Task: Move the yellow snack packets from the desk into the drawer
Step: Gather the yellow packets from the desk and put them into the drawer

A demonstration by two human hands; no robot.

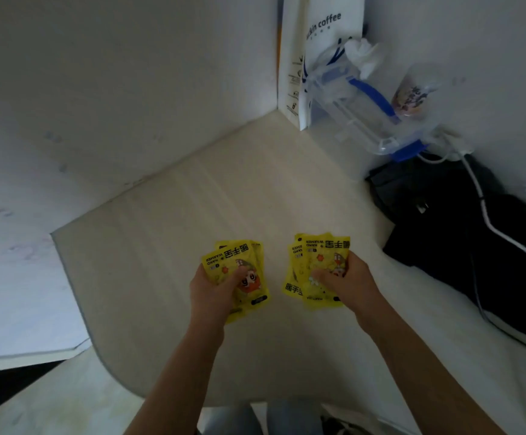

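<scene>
Two small stacks of yellow packets with cartoon prints are held over the pale desk point(173, 215). My left hand point(214, 288) grips the left stack point(239, 262), thumb on top of the front packet. My right hand point(346, 284) grips the right stack point(316, 262), fingers curled over its lower half. Each stack fans out into a few overlapping packets. No drawer is in view.
A white coffee paper bag point(315, 58) stands in the far corner against the wall. Beside it lie a clear plastic box with blue clips point(359, 111) and a plastic cup point(412, 95). A black bag with a white cable point(462, 227) lies on the right.
</scene>
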